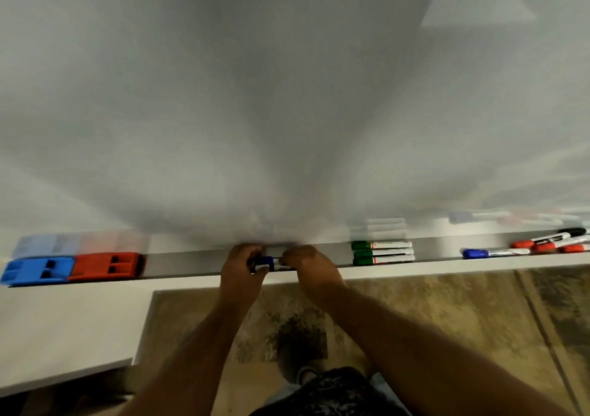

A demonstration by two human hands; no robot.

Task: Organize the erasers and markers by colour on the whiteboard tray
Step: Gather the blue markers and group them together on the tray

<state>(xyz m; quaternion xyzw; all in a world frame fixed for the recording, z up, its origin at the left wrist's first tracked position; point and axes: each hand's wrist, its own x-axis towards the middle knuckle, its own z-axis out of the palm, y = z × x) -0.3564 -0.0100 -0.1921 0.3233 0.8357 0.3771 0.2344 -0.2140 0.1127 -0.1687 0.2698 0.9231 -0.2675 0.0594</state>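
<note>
A long grey whiteboard tray (191, 264) runs across the view. My left hand (241, 272) and my right hand (311, 272) both grip a blue-capped marker (268, 261) at the tray's middle; its body is mostly hidden by my fingers. At the left end a blue eraser (36, 270) lies touching a red eraser (107, 265). Three green-capped markers (383, 253) lie side by side right of my hands. Further right lies another blue marker (495, 252), then a loose pile of red markers (549, 245) with a black marker (573, 232) among them.
The whiteboard (287, 96) rises directly behind the tray. A white table corner (64, 329) juts out below the tray's left part. Brown patterned floor (415, 313) lies below.
</note>
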